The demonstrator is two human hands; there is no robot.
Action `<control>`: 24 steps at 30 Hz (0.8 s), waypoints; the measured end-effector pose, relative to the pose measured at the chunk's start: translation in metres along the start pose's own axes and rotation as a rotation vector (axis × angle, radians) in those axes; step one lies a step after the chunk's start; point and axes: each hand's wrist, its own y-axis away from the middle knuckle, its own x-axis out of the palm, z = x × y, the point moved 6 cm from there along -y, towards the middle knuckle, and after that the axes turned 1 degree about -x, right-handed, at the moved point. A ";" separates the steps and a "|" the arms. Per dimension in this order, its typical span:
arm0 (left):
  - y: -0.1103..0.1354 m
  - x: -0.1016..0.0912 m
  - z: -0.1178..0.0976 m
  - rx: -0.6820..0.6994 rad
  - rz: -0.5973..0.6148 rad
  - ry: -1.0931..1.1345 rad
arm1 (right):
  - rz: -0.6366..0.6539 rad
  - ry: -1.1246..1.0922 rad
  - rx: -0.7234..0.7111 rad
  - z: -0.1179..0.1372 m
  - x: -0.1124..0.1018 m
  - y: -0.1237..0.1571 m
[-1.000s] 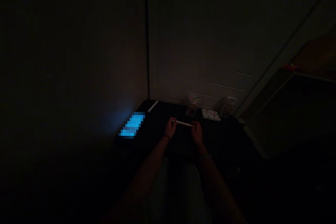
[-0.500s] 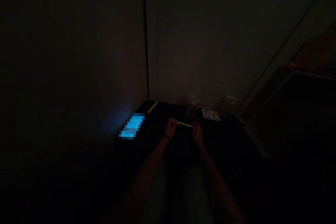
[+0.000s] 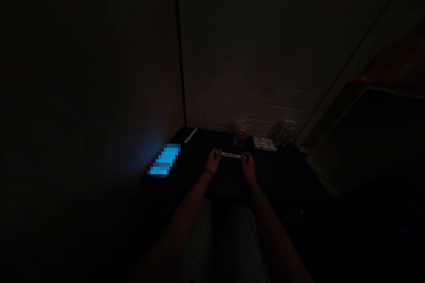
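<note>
The room is very dark. My left hand (image 3: 213,162) and my right hand (image 3: 248,167) are held out over a dark surface (image 3: 279,177), each pinching one end of a thin pale stick-like object (image 3: 230,155) that lies level between them. I cannot make out what the object is. A band sits on each wrist. My legs in striped trousers show below my arms.
A glowing blue screen (image 3: 164,160) lies to the left of my hands. A small pale stick (image 3: 191,135) rests in the far corner. Small packets (image 3: 241,133) and a flat printed card (image 3: 264,143) stand by the wall. A dark box shape (image 3: 372,132) is at the right.
The view has drifted slightly, and the stick now lies more level between my hands. Both hands keep their grip on its ends.
</note>
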 end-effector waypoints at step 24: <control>0.003 -0.001 -0.001 0.016 0.031 -0.119 | 0.098 0.150 0.021 -0.007 0.003 -0.002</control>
